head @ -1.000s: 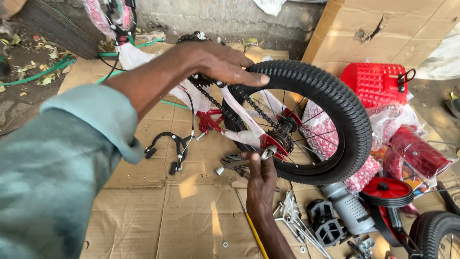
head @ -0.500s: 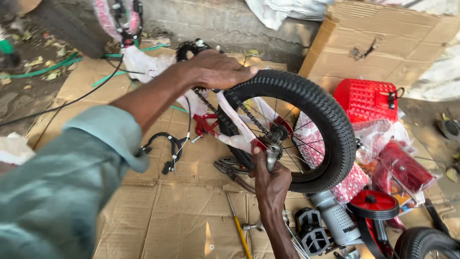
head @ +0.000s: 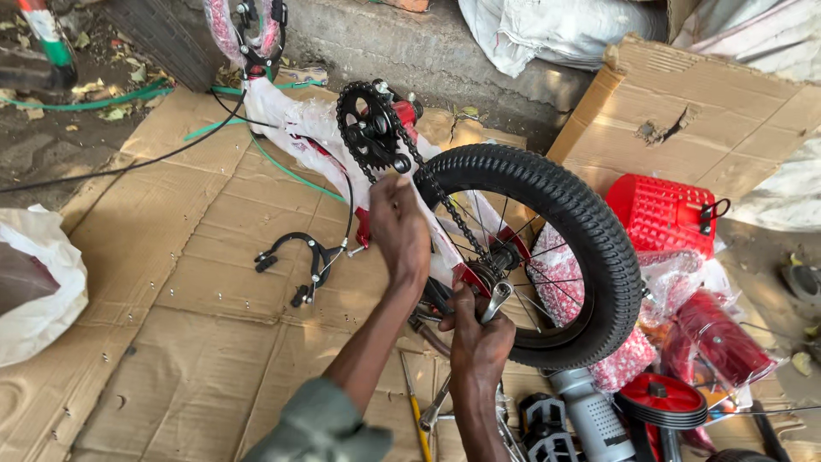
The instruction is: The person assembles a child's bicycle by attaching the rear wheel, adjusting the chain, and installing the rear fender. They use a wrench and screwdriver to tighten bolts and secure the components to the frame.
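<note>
A person looks down at a small bike lying upside down on flattened cardboard [head: 197,282]. The left hand [head: 400,229] is closed over the wrapped frame [head: 299,128] just beside the chain [head: 445,205], pressing it steady. The right hand [head: 479,338] is closed around a spanner [head: 494,301], whose head sits at the rear axle nut, in the middle of the black-tyred wheel [head: 590,239]. The wheel stands upright between the red frame ends, near the centre of the view, with the chainring [head: 369,128] above and behind it. A loose black brake caliper [head: 295,257] lies on the cardboard to the left, attached by its cable. To the right are a red plastic basket [head: 663,214], a red training wheel [head: 663,402] and a grey pedal [head: 543,419]; a yellow-handled tool [head: 416,411] lies under the forearms. A white bag [head: 38,291] sits at the far left. To do this step well, the spanner head likely needs to sit fully and squarely on the nut so it does not slip and round the corners. The holding hand should keep the frame from rocking, with fingers clear of the chain and spokes. The wheel looks as if it should stay centred between the frame ends, with the chain taut, while the nut is turned in short, firm strokes.
</note>
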